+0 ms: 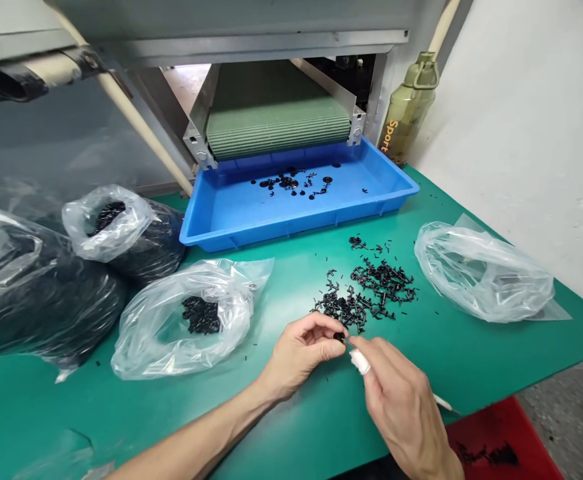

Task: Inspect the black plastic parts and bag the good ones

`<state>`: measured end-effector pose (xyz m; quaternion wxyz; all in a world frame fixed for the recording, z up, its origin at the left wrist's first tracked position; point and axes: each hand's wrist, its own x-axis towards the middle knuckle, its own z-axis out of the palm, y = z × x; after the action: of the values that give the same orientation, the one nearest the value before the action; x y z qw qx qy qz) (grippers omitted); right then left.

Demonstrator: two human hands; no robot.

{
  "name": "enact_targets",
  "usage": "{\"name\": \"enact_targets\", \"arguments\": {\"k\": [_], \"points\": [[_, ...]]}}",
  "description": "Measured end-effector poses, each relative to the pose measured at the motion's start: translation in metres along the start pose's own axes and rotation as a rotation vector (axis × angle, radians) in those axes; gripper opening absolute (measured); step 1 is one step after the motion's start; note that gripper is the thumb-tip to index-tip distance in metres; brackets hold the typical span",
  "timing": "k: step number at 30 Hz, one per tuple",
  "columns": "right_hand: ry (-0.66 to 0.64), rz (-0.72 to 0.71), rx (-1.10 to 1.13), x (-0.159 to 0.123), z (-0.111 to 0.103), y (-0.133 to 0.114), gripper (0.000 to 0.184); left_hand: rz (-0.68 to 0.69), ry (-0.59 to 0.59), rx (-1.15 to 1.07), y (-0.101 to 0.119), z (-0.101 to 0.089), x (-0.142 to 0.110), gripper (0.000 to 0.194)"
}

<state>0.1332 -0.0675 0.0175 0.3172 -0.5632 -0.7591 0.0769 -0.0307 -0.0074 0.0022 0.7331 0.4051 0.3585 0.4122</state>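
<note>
My left hand pinches a small black plastic part between thumb and fingers. My right hand meets it from the right, fingers closed on the same part, with white tape round one fingertip; a thin white stick pokes out beneath this hand. Just beyond both hands a pile of small black plastic parts lies scattered on the green mat. An open clear bag with some black parts inside lies to the left of my left hand.
A blue tray with a few black parts sits under a green conveyor belt. Full bags of black parts lie at left, an empty-looking clear bag at right. An olive bottle stands by the wall. A red bin is below the table edge.
</note>
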Motion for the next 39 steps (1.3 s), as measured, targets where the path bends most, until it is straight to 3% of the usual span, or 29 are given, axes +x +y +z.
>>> {"name": "enact_targets", "arguments": {"k": [19,24,27,31,39], "points": [[0.1,0.035,-0.067,-0.0011,0.0042,-0.0066,0.03,0.027,0.0,-0.007,0.002,0.0031,-0.0016,0.016],[0.085,0.023,-0.052,-0.0007,0.0023,-0.0034,0.03,0.085,0.012,0.143,0.0036,0.0014,-0.0026,0.018],[0.07,0.006,-0.036,0.0,0.0019,-0.0038,0.03,0.033,0.03,0.097,0.0044,0.0024,-0.0035,0.027],[0.042,0.009,-0.039,0.0017,0.0004,-0.0051,0.031,0.039,-0.001,0.035,0.0038,0.004,-0.0023,0.019],[0.005,-0.038,-0.084,0.006,-0.0043,-0.0074,0.03,0.01,0.033,0.115,0.0023,0.0034,-0.0014,0.028]]}}
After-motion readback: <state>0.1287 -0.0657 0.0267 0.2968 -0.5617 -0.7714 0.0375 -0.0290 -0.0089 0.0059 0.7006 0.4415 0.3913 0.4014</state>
